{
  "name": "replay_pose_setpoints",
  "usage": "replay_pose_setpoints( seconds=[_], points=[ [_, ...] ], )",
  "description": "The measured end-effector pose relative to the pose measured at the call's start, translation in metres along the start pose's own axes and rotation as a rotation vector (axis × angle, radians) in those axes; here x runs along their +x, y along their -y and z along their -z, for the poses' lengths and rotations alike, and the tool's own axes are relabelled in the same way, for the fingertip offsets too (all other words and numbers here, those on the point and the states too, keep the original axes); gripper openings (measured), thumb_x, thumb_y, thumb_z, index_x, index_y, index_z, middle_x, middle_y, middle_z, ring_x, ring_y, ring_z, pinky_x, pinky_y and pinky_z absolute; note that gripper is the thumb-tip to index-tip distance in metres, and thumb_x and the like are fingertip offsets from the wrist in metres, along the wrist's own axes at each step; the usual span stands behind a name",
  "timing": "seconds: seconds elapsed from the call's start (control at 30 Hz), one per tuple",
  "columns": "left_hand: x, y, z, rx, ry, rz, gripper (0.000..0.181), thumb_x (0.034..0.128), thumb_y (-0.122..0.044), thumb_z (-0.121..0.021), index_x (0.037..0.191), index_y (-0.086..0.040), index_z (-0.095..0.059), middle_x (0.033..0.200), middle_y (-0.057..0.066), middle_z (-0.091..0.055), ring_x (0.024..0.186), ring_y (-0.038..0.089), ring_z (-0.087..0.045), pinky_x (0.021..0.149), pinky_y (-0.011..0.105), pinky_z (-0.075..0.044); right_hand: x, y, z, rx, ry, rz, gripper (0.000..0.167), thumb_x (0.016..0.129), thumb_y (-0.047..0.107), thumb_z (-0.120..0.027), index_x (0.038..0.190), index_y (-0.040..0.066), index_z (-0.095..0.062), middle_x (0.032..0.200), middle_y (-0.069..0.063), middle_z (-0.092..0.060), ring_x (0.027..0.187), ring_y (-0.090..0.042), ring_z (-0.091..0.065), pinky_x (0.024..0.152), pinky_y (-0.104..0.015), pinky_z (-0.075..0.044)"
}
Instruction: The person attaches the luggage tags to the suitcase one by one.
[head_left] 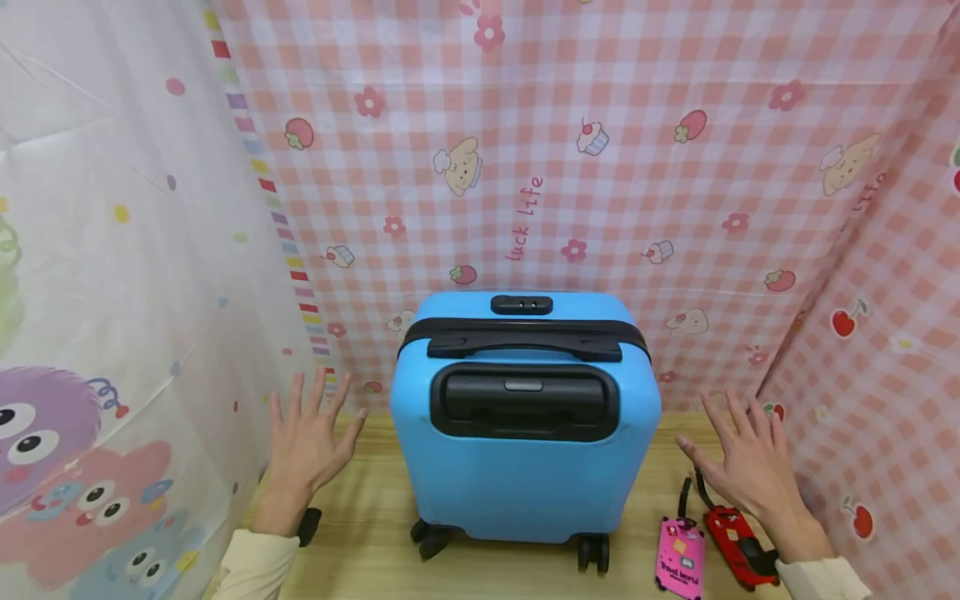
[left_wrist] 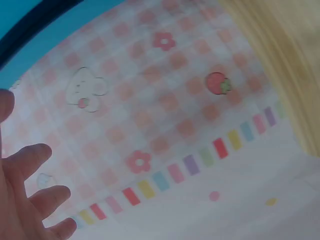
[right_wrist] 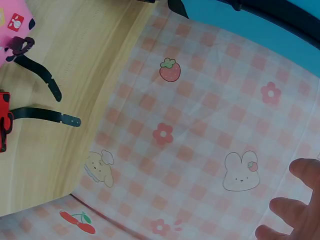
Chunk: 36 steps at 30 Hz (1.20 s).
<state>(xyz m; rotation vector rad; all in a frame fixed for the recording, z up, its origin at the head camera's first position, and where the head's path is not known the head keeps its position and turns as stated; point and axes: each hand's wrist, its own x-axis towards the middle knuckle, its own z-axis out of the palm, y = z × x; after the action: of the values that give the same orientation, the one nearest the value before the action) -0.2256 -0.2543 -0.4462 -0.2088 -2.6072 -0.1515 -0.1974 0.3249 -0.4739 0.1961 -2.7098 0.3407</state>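
A blue suitcase [head_left: 525, 483] stands upright on its wheels in the middle of the head view, its black carry handle [head_left: 525, 343] folded flat on top. To its left my left hand [head_left: 307, 446] is held with fingers spread, touching nothing. On the other side my right hand [head_left: 750, 467] is likewise spread and holds nothing. Below the right hand lie a pink luggage tag [head_left: 680, 558] and a red luggage tag [head_left: 738, 546], each with a black strap. The right forearm partly covers the red one. Each wrist view shows only some fingers of its hand and an edge of the suitcase.
The wooden tabletop [head_left: 360, 533] bears the suitcase and tags. Behind it hangs a pink checked curtain [head_left: 480, 217]. A white patterned curtain [head_left: 150, 275] closes the left side, and more checked cloth [head_left: 885, 400] hangs close on the right.
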Motion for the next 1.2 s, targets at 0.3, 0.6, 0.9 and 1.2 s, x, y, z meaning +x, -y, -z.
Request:
replay_pose_setpoints(
  seconds=[0.3, 0.6, 0.9, 1.2],
  points=[
    [0.015, -0.02, 0.021, -0.161, -0.214, -0.056, 0.057, 0.0996, -0.046, -0.049, 0.143, -0.01, -0.053, 0.147, 0.023, -0.046, 0.137, 0.046, -0.034, 0.108, 0.065, -0.025, -0.012, -0.003, -0.009, 0.216, 0.013, -0.05, 0.078, 0.093, 0.042, -0.066, 0.153, 0.004, -0.034, 0.146, -0.036, -0.033, 0.123, -0.062, -0.033, 0.094, -0.076, -0.024],
    [0.037, -0.05, 0.043, -0.409, -0.364, -0.111, 0.055, 0.1025, -0.043, -0.048, 0.141, -0.004, -0.054, 0.143, 0.024, -0.051, 0.135, 0.045, -0.039, 0.11, 0.063, -0.026, -0.031, -0.007, -0.025, 0.493, 0.119, -0.176, 0.071, 0.097, 0.035, -0.064, 0.149, -0.003, -0.036, 0.143, -0.036, -0.035, 0.126, -0.056, -0.037, 0.09, -0.071, -0.035],
    [0.051, -0.083, 0.063, -0.638, -0.307, -0.103, 0.049, 0.0963, -0.025, -0.061, 0.142, -0.007, -0.054, 0.142, 0.016, -0.054, 0.136, 0.037, -0.042, 0.111, 0.06, -0.029, -0.055, -0.012, -0.047, 0.609, 0.22, -0.413, 0.073, 0.102, 0.047, -0.049, 0.151, -0.005, -0.03, 0.145, -0.035, -0.034, 0.124, -0.052, -0.043, 0.094, -0.063, -0.043],
    [0.058, -0.107, 0.068, -0.745, -0.247, -0.126, 0.051, 0.0958, -0.025, -0.062, 0.144, -0.012, -0.053, 0.146, 0.01, -0.052, 0.137, 0.032, -0.041, 0.111, 0.059, -0.03, -0.074, -0.014, -0.065, 0.585, 0.245, -0.582, 0.074, 0.101, 0.055, -0.043, 0.147, -0.002, -0.039, 0.139, -0.032, -0.048, 0.121, -0.042, -0.053, 0.093, -0.048, -0.047]
  ],
)
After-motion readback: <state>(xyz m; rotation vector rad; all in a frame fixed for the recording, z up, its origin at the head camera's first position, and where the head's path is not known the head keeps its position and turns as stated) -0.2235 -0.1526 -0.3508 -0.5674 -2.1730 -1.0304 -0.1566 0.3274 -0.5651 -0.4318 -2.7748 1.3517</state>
